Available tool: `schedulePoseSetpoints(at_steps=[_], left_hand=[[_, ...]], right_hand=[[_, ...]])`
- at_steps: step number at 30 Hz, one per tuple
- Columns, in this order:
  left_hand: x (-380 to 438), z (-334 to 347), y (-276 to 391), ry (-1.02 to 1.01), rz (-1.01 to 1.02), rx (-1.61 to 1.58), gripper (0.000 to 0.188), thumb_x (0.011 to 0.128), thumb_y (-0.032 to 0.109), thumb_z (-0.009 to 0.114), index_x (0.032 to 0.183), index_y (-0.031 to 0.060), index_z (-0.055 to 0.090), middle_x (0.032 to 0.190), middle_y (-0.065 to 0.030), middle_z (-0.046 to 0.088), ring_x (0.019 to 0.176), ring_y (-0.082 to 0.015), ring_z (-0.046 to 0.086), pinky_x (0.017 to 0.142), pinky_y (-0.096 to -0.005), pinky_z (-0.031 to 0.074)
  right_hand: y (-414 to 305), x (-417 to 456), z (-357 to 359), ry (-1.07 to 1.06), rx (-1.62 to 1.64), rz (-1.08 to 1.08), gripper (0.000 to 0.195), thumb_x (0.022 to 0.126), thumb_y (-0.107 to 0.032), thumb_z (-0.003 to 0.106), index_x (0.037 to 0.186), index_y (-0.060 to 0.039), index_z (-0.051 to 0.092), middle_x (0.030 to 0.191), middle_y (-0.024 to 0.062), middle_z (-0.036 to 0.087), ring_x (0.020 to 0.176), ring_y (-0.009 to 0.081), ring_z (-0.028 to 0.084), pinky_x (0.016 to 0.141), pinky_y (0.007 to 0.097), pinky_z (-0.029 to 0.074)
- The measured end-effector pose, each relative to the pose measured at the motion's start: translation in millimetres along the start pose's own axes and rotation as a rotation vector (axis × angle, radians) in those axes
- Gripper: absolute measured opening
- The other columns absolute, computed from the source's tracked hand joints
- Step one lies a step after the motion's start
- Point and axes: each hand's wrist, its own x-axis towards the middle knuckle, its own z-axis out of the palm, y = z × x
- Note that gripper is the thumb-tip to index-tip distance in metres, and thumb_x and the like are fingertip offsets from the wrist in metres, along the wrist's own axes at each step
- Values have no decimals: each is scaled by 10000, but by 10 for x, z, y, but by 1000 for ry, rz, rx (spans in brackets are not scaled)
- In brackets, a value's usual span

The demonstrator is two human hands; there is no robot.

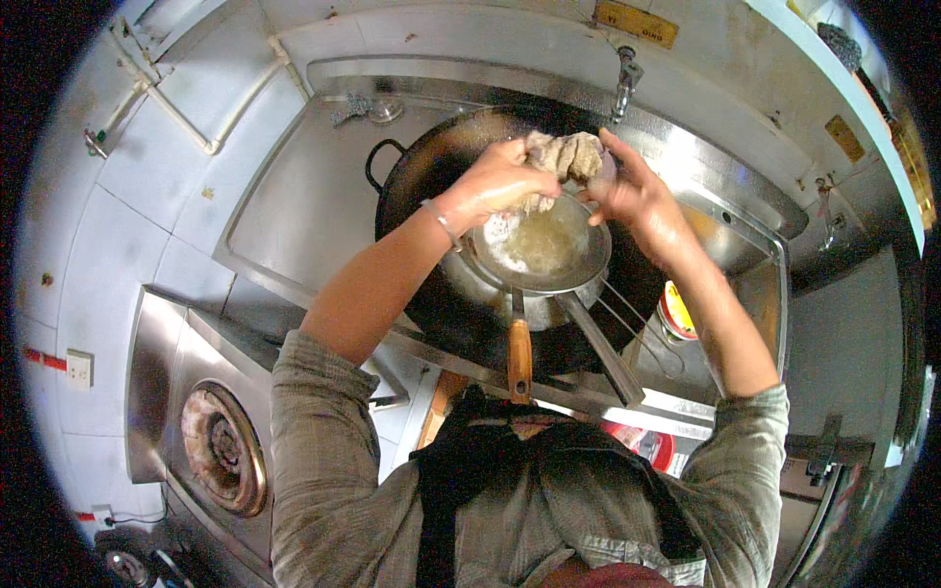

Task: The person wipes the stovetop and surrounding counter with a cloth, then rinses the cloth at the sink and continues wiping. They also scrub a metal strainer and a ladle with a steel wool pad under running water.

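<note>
My left hand (507,176) grips a crumpled, wet-looking greyish-beige cloth (570,158) above a round metal pan (599,257). At the cloth's right end, my right hand (632,195) is curled around it, its fingers blurred. Cloudy yellowish liquid (548,242) with white froth or glare fills the pan. A wooden handle (520,353) and a flat steel handle (603,353) point towards me; which vessel each belongs to is not plain. Beneath lies a large dark wok (426,294) with a loop handle (382,162) on its left.
A tap (625,88) comes from the wall behind the wok. Wire handles (647,331) and a red-and-yellow tub (678,312) are to the right. Steel worktop (301,198) surrounds the wok. A gas burner (224,445) stands at lower left; a second tap (827,213) is at right.
</note>
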Motion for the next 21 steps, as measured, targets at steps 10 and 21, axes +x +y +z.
schedulePoseSetpoints(at_steps=[10,21], left_hand=[[-277,140,164,-447,-430,-541,216,709,85,749,898,85,644,714,-28,634,565,-146,614,396,-261,466],[-57,155,326,-210,-251,272,249,659,298,739,697,72,640,574,-40,600,458,-144,543,392,-292,410]], right_hand=[[-391,-2,172,-225,-1343,-1098,612,770,-125,583,1368,-166,457,1153,101,533,969,317,512,795,438,462],[-122,437,120,-203,-1636,-698,255,713,-200,659,896,-77,532,713,160,623,569,311,641,496,420,502]])
